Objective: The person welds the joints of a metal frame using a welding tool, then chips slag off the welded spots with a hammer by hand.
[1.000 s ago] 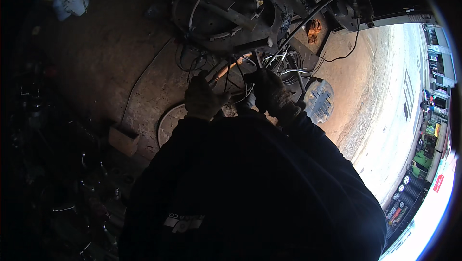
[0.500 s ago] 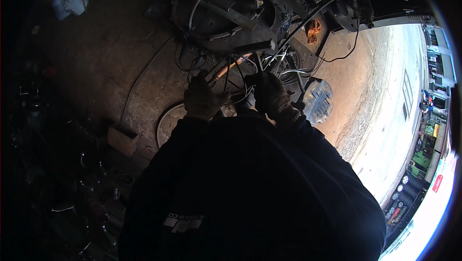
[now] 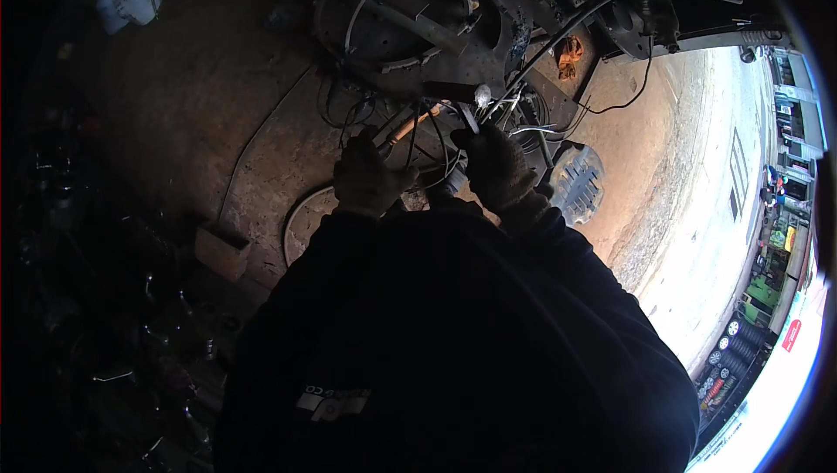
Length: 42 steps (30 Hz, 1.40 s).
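Observation:
My right hand [image 3: 501, 170], in a dark work glove, is closed round the handle of a hammer. The dark hammer head [image 3: 449, 91] lies crosswise beyond the fingers, its pale round face [image 3: 482, 96] turned rightward. To the left my gloved left hand [image 3: 370, 178] is curled; a thin dark rod leads away from its fingertips, but shadow hides what it grips. Past both hands is a large dark metal assembly [image 3: 410, 33] with a curved ring. Beneath it, an orange rod [image 3: 405, 127] and tangled cables [image 3: 532, 120] lie close to my hands.
A grey slotted plate [image 3: 577, 183] lies on the ground to the right, with an orange cloth-like item [image 3: 569, 56] farther off. A brown block [image 3: 221, 255] and shadowed tools [image 3: 113, 377] are at left. A white container [image 3: 129, 6] stands far left. Bright road [image 3: 706, 185] borders the right.
The hammer has tilted, bringing its pale face into view, and its head has shifted slightly left and down. My right hand has moved a little right. My left hand stays put.

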{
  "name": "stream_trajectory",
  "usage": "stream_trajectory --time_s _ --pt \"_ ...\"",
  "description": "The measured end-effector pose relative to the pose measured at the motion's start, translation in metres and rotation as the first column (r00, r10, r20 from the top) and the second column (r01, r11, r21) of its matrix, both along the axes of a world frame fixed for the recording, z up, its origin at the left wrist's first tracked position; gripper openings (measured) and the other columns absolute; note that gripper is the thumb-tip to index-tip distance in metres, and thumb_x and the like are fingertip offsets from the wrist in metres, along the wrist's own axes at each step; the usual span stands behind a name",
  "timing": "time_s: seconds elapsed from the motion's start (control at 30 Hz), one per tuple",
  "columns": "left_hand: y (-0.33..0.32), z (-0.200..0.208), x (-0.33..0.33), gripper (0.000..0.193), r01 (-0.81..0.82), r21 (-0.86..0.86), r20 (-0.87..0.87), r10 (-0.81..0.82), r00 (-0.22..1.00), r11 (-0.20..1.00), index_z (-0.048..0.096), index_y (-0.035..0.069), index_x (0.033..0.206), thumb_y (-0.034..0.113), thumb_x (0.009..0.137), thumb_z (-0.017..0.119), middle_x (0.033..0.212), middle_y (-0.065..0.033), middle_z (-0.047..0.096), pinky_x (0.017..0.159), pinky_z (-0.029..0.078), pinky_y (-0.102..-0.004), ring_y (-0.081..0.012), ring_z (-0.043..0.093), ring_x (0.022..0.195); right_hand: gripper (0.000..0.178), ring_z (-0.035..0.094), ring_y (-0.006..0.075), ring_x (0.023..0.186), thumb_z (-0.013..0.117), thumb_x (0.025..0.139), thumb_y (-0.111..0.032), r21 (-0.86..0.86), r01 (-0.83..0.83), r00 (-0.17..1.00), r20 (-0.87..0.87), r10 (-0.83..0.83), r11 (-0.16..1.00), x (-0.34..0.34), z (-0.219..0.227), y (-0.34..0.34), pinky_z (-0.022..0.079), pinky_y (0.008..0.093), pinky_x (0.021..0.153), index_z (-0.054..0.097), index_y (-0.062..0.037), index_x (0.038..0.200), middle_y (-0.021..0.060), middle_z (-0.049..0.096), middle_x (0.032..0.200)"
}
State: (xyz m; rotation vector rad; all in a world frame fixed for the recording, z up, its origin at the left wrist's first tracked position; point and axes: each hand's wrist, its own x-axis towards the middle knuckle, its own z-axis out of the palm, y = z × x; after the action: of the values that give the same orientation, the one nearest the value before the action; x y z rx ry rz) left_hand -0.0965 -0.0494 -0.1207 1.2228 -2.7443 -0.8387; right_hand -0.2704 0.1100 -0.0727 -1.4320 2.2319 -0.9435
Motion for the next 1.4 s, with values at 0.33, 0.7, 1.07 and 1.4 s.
stream_trajectory --time_s 0.33,0.7,1.07,1.4 --pt "0.002 0.006 0.002 0.103 -0.016 0.018 0.035 0.015 0.999 1.0 0.039 0.001 0.148 0.049 0.07 0.088 0.133 -0.0214 0.055 0.098 0.053 -0.0514 -0.0384 0.06 0.123 0.026 0.068 0.0372 0.099 0.056 0.099 -0.009 0.205 0.007 0.988 0.148 -0.038 0.979 -0.012 0.009 -0.011 0.056 0.0446 0.082 0.068 -0.0067 0.122 0.0168 0.067 0.111" --pt "0.003 0.004 0.0 0.102 -0.006 -0.029 0.017 0.006 1.0 1.0 0.042 0.003 0.146 0.052 0.07 0.089 0.128 -0.0175 0.057 0.094 0.051 -0.0498 -0.0331 0.063 0.118 0.023 0.067 0.0377 0.097 0.06 0.094 -0.006 0.078 -0.151 0.971 -0.174 0.163 0.985 -0.021 0.001 -0.012 0.055 0.0436 0.082 0.068 -0.0046 0.116 0.0164 0.067 0.109" --pt "0.003 0.0 0.0 0.102 0.015 -0.067 0.042 -0.012 0.999 0.998 0.04 0.004 0.147 0.056 0.072 0.087 0.13 -0.0172 0.056 0.096 0.05 -0.0496 -0.0327 0.061 0.121 0.024 0.067 0.0374 0.098 0.058 0.096 -0.01 0.063 -0.116 0.972 -0.199 0.126 0.991 -0.013 -0.002 -0.005 0.055 0.0457 0.084 0.067 -0.0024 0.117 0.0172 0.066 0.107" --pt "0.002 0.0 0.001 0.103 -0.001 -0.045 0.04 0.003 0.999 0.999 0.039 0.003 0.15 0.049 0.071 0.088 0.138 -0.0197 0.054 0.103 0.049 -0.0501 -0.0349 0.058 0.127 0.024 0.066 0.0366 0.098 0.056 0.098 -0.01 0.055 -0.179 0.96 -0.21 0.186 0.982 -0.02 -0.001 -0.011 0.055 0.0451 0.082 0.068 -0.0052 0.118 0.0167 0.066 0.108"
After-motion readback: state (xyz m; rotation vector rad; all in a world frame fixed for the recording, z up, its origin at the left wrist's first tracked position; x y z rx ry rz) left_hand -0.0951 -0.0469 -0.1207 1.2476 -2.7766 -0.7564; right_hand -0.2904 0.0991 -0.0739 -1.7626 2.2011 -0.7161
